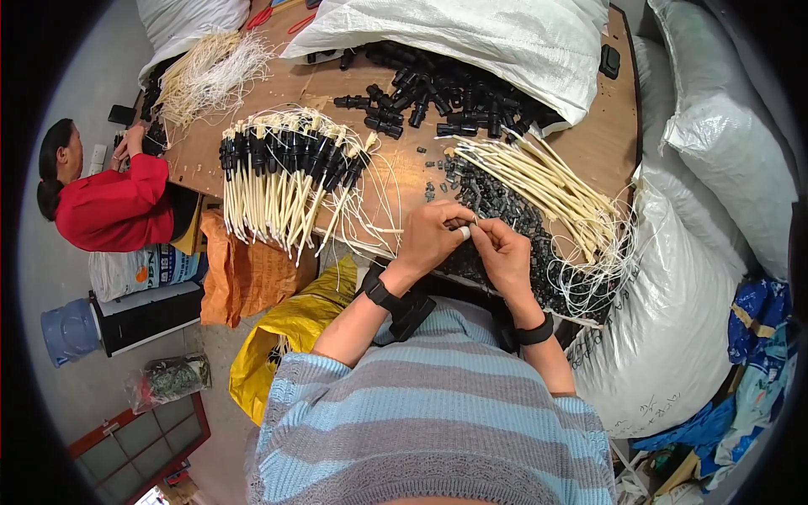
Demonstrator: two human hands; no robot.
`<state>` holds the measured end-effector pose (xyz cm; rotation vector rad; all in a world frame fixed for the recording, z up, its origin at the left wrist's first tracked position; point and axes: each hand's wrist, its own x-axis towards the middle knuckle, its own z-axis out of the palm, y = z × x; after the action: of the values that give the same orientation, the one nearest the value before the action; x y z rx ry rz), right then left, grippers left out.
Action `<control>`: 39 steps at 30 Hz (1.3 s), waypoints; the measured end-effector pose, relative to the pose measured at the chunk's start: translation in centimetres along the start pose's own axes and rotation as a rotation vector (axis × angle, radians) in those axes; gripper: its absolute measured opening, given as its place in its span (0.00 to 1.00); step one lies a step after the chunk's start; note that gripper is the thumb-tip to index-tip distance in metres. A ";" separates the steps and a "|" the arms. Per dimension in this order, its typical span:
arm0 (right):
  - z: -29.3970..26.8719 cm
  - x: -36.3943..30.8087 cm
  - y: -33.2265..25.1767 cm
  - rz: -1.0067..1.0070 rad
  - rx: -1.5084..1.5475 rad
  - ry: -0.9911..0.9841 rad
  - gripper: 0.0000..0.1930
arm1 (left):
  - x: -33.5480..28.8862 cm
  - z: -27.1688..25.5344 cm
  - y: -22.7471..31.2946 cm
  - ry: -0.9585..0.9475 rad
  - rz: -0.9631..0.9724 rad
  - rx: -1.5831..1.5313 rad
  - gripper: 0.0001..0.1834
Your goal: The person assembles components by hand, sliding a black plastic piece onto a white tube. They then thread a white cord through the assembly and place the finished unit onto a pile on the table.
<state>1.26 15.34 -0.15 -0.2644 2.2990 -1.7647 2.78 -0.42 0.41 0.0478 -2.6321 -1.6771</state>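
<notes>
My left hand (427,241) and my right hand (506,259) meet at the table's near edge, fingertips pinched together. Whatever small piece sits between them is too small and hidden to name. A white band (465,233) wraps a left fingertip. Beneath and around the hands spreads a heap of small black plastic parts (497,198). Cream-coloured cords (547,189) lie bundled to the right of the hands, their thin white strands tangled at the near end. Left of the hands, several cream cords with black connectors (286,164) on their far ends lie in a row.
Larger black connectors (421,93) spill from a white woven sack (471,42) at the back of the brown table (387,181). Full white sacks (665,311) crowd the right side. A yellow sack (282,341) and an orange sack (248,278) stand left. A co-worker in red (118,202) sits far left.
</notes>
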 end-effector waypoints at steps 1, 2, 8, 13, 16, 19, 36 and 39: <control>-0.1 0.0 -0.2 0.001 -0.001 -0.002 0.06 | 0.0 -0.1 0.1 0.002 -0.068 -0.028 0.12; -0.2 0.0 -0.5 -0.012 -0.055 -0.003 0.06 | 0.0 -0.2 0.2 0.002 -0.133 -0.055 0.10; -0.6 -0.2 -0.8 0.156 0.406 -0.069 0.06 | 0.0 -1.3 -0.6 0.056 0.228 0.194 0.17; -2.9 0.2 -1.0 0.289 0.973 -0.233 0.07 | -0.5 -0.9 0.3 -0.165 0.307 0.059 0.23; -2.6 -0.3 -1.5 0.142 0.374 -0.098 0.09 | -0.2 -1.2 0.3 -0.201 0.197 0.038 0.22; -2.8 -0.5 -1.1 -0.588 -0.483 -0.066 0.13 | 0.0 -1.8 0.6 -0.262 0.026 0.194 0.20; 0.3 1.3 -1.5 -0.202 -0.248 -0.267 0.10 | -3.2 -2.1 0.1 0.003 0.040 0.382 0.08; 2.4 3.5 -3.2 -0.078 -0.074 -0.522 0.11 | -5.6 -2.5 -0.2 0.306 0.109 0.458 0.04</control>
<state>-1.33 11.27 2.11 -0.7395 1.9922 -1.4255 8.51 -2.55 1.23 0.1499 -2.6562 -0.9213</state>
